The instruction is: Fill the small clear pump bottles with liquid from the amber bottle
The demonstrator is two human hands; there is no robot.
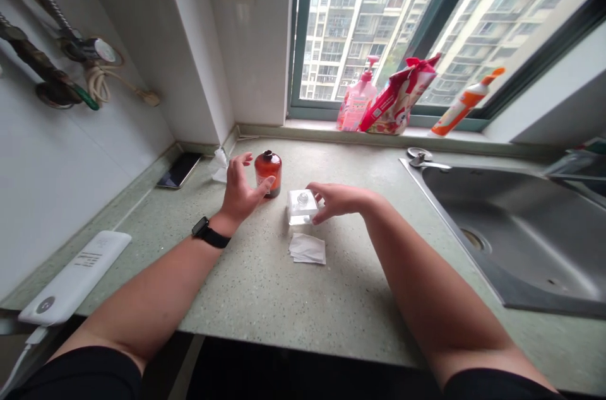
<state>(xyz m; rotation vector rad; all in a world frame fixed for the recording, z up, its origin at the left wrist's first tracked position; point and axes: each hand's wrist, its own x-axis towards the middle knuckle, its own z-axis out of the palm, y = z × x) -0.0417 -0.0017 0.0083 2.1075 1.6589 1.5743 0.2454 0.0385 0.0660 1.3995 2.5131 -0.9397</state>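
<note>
My left hand (242, 193) is beside an amber bottle (269, 166) with an uncapped neck. Its thumb reaches across the front of the bottle while the other fingers stay apart on the left; no grip shows. A clear, square-sided container (302, 205) with a round shape on its top stands on the counter. At the container's right edge is my right hand (334, 199), thumb and fingers spread around the corner. Whether the fingertips touch it, I cannot tell. White folded tissues (307, 249) lie just in front of the container.
A phone (180, 170), crumpled clear plastic (219, 166) and a white power bank (76, 277) lie left on the counter (265, 299). The metal sink (521, 223) is on the right. A pink pump bottle (357, 100), red bag (400, 100) and orange-white bottle (461, 108) line the windowsill.
</note>
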